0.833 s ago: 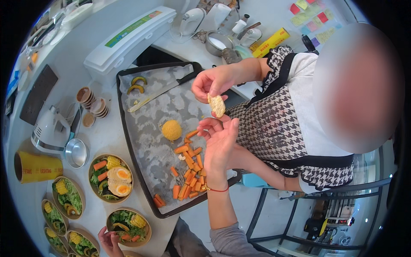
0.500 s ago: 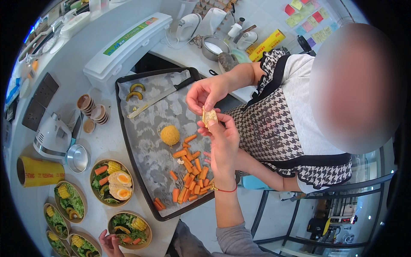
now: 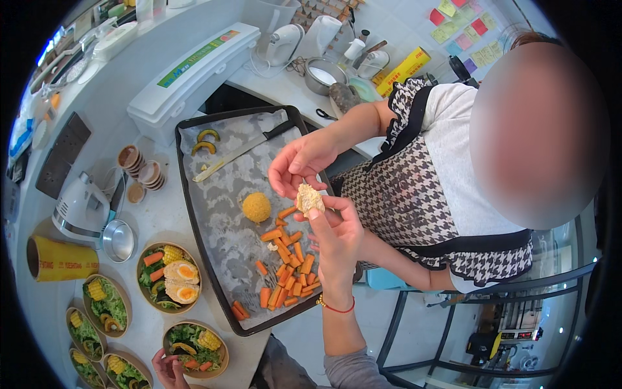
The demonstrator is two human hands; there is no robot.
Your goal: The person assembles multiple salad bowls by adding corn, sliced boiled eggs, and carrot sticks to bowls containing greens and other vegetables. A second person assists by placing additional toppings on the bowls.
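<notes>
Over the right edge of the tray, my right hand [image 3: 335, 243], with a red cord and beads at the wrist, pinches a pale, crumbly piece of food [image 3: 310, 200]. A co-worker's hand [image 3: 303, 161] hovers just above it, fingers bent; their other hand is mostly hidden behind mine. At the lower edge my left hand [image 3: 170, 371] has its fingers apart beside a salad bowl [image 3: 223, 355] of greens, corn, carrot and squash. A round breaded ball [image 3: 256, 207] and many carrot sticks [image 3: 285, 275] lie on the lined tray [image 3: 223, 259].
A long knife [image 3: 243, 154] and squash slices [image 3: 205, 142] lie on the tray. Left of it stand a bowl with halved breaded egg [image 3: 181, 282], more salad bowls [image 3: 107, 305], stacked small cups [image 3: 131, 159], a metal pan [image 3: 118, 240] and a hand mixer [image 3: 81, 207]. The co-worker stands opposite.
My right hand has lowered slightly and turned the piece so its pale, crumbly face shows. The co-worker's upper hand has let go of it and moved down and left.
</notes>
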